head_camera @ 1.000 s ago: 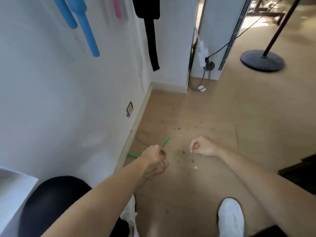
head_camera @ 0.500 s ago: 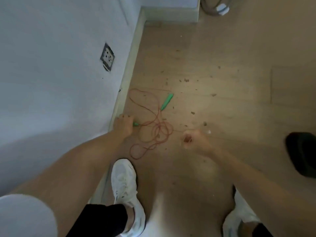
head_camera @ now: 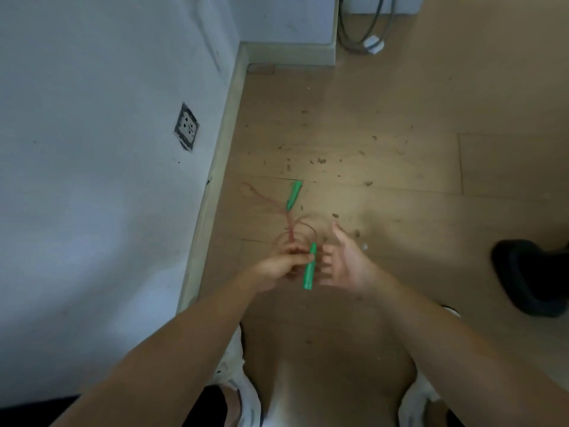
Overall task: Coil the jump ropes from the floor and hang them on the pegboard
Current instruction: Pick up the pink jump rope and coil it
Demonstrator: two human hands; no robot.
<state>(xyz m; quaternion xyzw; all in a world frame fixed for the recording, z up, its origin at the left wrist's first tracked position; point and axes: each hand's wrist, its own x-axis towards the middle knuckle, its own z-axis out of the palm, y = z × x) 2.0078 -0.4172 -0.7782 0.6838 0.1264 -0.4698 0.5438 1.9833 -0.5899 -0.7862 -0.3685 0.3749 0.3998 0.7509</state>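
The jump rope [head_camera: 289, 230] is a thin red cord with two slim green handles. My left hand [head_camera: 276, 267] pinches the near handle [head_camera: 309, 269] at its upper end, so it hangs tilted above the floor [head_camera: 385, 112], with cord bunched in loose loops just beyond my fingers. My right hand [head_camera: 346, 262] is spread wide just beside that handle, holding nothing. The far handle [head_camera: 294, 195] lies on the boards near the baseboard [head_camera: 221, 155].
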